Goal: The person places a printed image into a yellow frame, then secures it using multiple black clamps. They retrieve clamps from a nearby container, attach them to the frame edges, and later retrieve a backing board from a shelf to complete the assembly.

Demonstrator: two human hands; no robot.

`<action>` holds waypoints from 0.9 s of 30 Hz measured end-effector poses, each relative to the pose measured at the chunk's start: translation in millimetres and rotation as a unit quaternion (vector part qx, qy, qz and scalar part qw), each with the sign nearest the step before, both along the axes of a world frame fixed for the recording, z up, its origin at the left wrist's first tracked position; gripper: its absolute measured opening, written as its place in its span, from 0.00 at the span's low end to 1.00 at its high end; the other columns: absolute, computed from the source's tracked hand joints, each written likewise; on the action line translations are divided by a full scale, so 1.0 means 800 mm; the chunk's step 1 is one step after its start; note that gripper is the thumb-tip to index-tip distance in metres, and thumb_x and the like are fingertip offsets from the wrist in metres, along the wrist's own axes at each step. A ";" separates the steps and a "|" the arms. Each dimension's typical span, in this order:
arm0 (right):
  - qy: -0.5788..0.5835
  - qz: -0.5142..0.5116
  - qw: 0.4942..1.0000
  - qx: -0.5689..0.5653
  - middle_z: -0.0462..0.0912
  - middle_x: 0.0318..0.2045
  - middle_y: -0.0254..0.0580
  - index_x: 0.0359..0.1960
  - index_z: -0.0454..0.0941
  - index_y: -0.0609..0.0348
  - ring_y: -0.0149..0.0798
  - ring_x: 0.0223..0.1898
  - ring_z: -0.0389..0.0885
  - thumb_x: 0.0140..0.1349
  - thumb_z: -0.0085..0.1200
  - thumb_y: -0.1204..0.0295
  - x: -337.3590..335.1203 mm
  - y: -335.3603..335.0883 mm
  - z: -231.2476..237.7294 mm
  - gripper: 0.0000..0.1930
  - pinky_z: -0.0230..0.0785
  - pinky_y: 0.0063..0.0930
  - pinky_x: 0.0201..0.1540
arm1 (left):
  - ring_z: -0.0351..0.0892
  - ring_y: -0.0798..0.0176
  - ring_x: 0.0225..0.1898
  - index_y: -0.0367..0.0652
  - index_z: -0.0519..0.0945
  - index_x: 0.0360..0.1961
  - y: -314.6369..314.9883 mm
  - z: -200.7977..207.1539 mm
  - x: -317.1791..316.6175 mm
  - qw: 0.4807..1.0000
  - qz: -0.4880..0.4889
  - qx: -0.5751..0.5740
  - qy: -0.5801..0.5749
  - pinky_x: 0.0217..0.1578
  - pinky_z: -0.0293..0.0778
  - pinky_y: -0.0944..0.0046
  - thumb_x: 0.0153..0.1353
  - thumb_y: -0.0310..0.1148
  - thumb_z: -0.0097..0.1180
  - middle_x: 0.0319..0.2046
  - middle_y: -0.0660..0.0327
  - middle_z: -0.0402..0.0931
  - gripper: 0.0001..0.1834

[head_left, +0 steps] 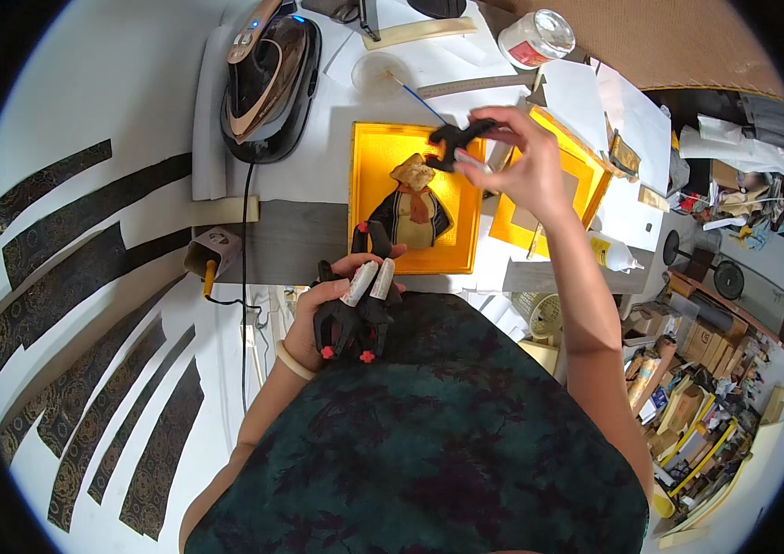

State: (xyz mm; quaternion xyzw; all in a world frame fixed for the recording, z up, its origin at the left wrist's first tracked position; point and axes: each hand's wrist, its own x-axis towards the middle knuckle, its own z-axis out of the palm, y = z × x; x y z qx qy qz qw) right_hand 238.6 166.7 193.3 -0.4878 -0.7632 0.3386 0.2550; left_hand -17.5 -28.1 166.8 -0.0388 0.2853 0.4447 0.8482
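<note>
Above the near orange panel (pixel 378 148), the right hand (pixel 532 166) closes its thumb and fingers on a black clamp (pixel 452 143), while the left hand (pixel 307 319), low by the panel's front edge, grips a bundle of clamps (pixel 372 319). A small figure (pixel 418 217), dark-robed with an orange scarf, lies on that panel, right under this work. A slip of the right fingers could drop the clamp onto the figure and mark or shift it; the pinch looks light, so that seems the likeliest trouble. The bundle is awkward for one hand, and a loosened palm could let a clamp slide off; one red tip overlaps the panel's lower left corner, though whether it touches cannot be told. The brush (pixel 420 100) points from its dish (pixel 375 74) toward the raised clamp, so a sideways swing might knock it and tip the dish. Counting up: one clamp on the right and at least two on the left, judged by two white handles, with any more hidden by fingers; two orange panels, the other (pixel 581 162) beyond the right wrist; one figure, one brush, one dish, one iron (pixel 267 83), one jar (pixel 535 39) and one white bottle (pixel 612 251).
</note>
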 end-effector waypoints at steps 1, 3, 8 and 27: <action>0.008 0.003 1.000 0.015 0.86 0.42 0.40 0.48 0.81 0.62 0.35 0.44 0.87 0.45 0.76 0.74 -0.009 0.014 -0.022 0.26 0.80 0.31 0.53 | 0.77 0.46 0.57 0.39 0.73 0.59 -0.001 -0.002 -0.005 1.000 -0.009 0.006 0.011 0.59 0.75 0.55 0.54 0.43 0.55 0.69 0.41 0.61 0.31; 0.006 0.025 0.999 0.045 0.86 0.41 0.42 0.45 0.81 0.63 0.36 0.43 0.87 0.45 0.76 0.73 -0.032 0.035 -0.039 0.23 0.81 0.29 0.51 | 0.77 0.46 0.57 0.39 0.73 0.59 -0.001 -0.004 -0.011 0.999 -0.014 0.018 0.027 0.60 0.74 0.55 0.55 0.43 0.55 0.69 0.41 0.61 0.31; 0.007 0.101 0.994 0.048 0.84 0.38 0.43 0.41 0.80 0.63 0.41 0.38 0.87 0.45 0.76 0.70 -0.053 0.064 -0.074 0.22 0.82 0.28 0.42 | 0.77 0.47 0.57 0.39 0.73 0.59 -0.001 0.000 -0.015 0.999 0.016 0.013 0.039 0.62 0.71 0.55 0.55 0.42 0.54 0.69 0.42 0.62 0.31; 0.101 0.020 0.973 -0.205 0.82 0.47 0.43 0.57 0.74 0.60 0.35 0.47 0.82 0.69 0.58 0.62 -0.040 -0.049 -0.029 0.20 0.73 0.28 0.53 | 0.76 0.59 0.57 0.37 0.70 0.62 0.021 -0.017 0.003 0.995 0.055 0.061 0.059 0.59 0.73 0.61 0.65 0.34 0.51 0.60 0.54 0.74 0.25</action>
